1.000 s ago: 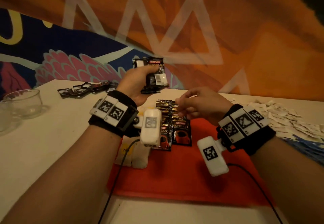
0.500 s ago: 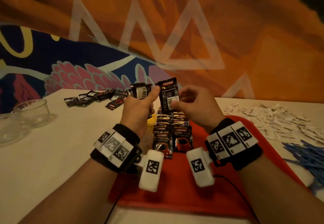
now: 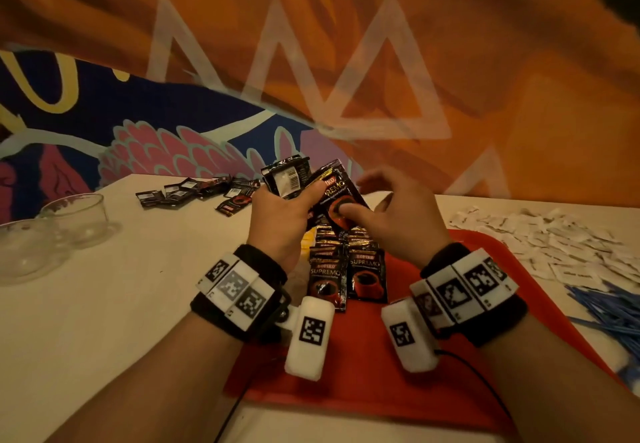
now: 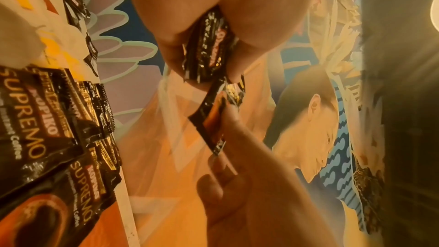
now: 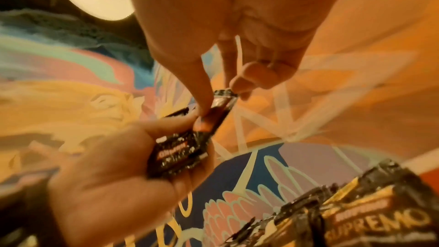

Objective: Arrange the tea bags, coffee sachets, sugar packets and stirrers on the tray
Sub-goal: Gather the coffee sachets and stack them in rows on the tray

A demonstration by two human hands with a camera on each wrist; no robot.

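Both hands hover above the far end of the red tray (image 3: 398, 366), whose near half lies bare; white sugar packets (image 3: 554, 234) and blue stirrers (image 3: 609, 311) crowd its right edge. The left hand (image 3: 280, 221) clutches a small stack of coffee sachets (image 3: 287, 177), their lower ends hidden in the palm. The right hand (image 3: 394, 221) pinches one black sachet (image 3: 337, 193), tilted, printed with a red cup. Two overlapping sachet rows (image 3: 346, 269) lie on the tray beneath.
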